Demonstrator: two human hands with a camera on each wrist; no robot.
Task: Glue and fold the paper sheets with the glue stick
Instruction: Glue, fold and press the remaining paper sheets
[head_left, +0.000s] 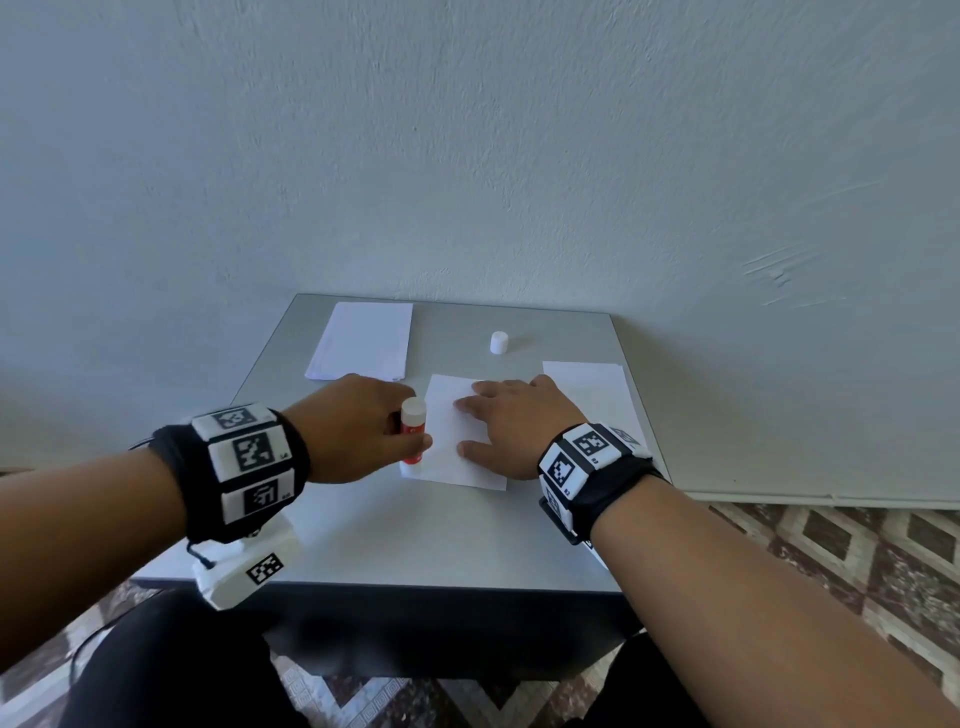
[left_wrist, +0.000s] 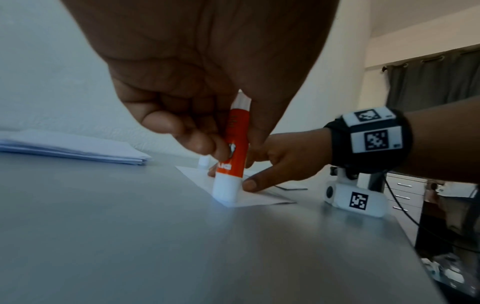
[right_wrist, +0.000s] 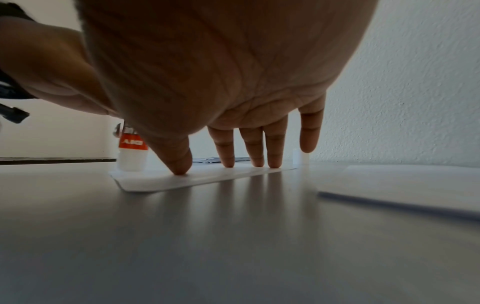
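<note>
A white paper sheet (head_left: 457, 441) lies in the middle of the grey table (head_left: 389, 530). My left hand (head_left: 358, 431) grips an orange and white glue stick (head_left: 413, 431), held upright with its lower end on the sheet's near left corner. The same glue stick (left_wrist: 235, 148) shows between my curled left fingers, and again as the glue stick (right_wrist: 131, 152) to the left of my right thumb. My right hand (head_left: 514, 421) lies spread, its straight fingertips (right_wrist: 228, 162) pressing the paper sheet (right_wrist: 197, 179) flat; the little finger is lifted.
A stack of white sheets (head_left: 363, 340) lies at the back left. The glue stick's white cap (head_left: 498, 343) stands at the back middle. Another white sheet (head_left: 592, 395) lies to the right of my right hand. A wall rises just behind the table.
</note>
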